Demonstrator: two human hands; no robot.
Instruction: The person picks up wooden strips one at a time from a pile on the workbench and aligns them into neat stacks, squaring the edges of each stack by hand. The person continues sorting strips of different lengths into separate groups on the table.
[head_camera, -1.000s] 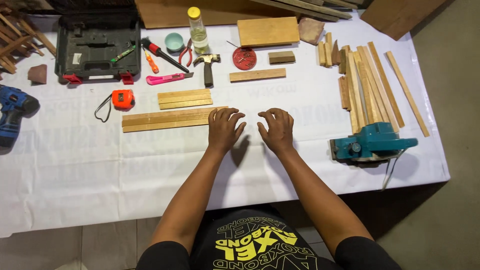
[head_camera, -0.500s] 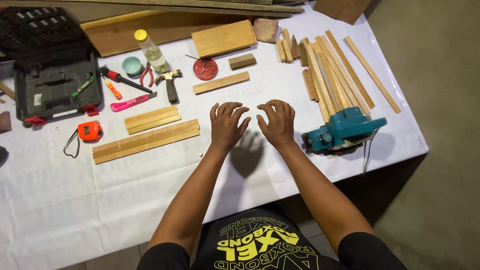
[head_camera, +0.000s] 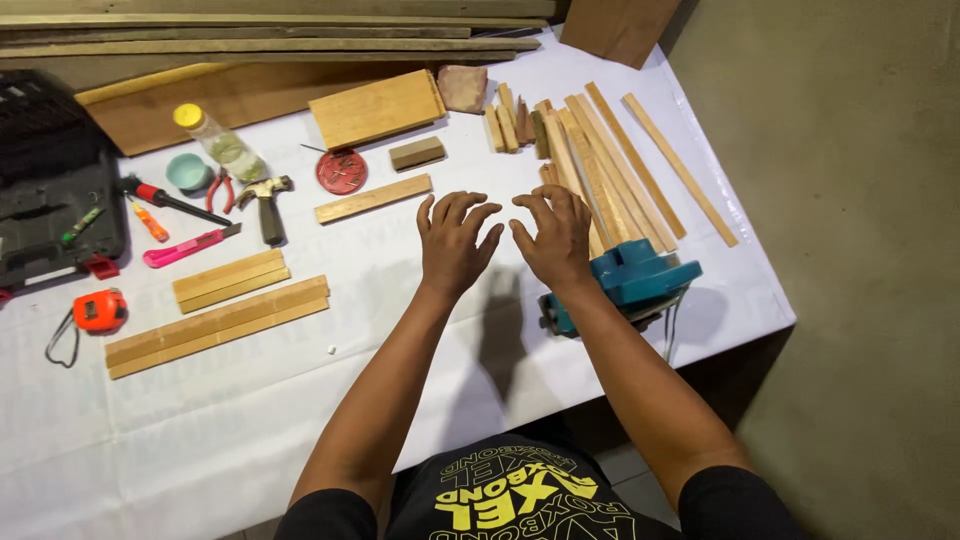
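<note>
- White cloth (head_camera: 250, 430) covers the table, and both hands hover over it with fingers spread, palms down, holding nothing.
- Compared with 0.5 s ago, the left hand (head_camera: 452, 240) and right hand (head_camera: 553, 236) sit further right on the cloth, with the right hand now overlapping the near end of the loose wooden strips (head_camera: 610, 160).
- Since that earlier view, the teal power planer (head_camera: 630, 280) lies just beside the right wrist instead of a little apart from it, and the hands stay close together, not touching each other.
- Nearest the left hand is a single short wooden slat (head_camera: 372, 198), lying apart from the fingertips.
- Packages by place: a clear bottle with a yellow cap (head_camera: 220, 142) lies tilted at the upper left, beside a small teal round tub (head_camera: 188, 171).
- A round red lid (head_camera: 341, 171) holding small nails sits between the bottle and the slat.
- A black tool case (head_camera: 55, 200) lies open at the far left edge.
- An orange tape measure (head_camera: 100, 310) rests below the case, near 2 stacks of longer slats (head_camera: 220, 310).
- Whether the bottle carries a label, I cannot tell.
</note>
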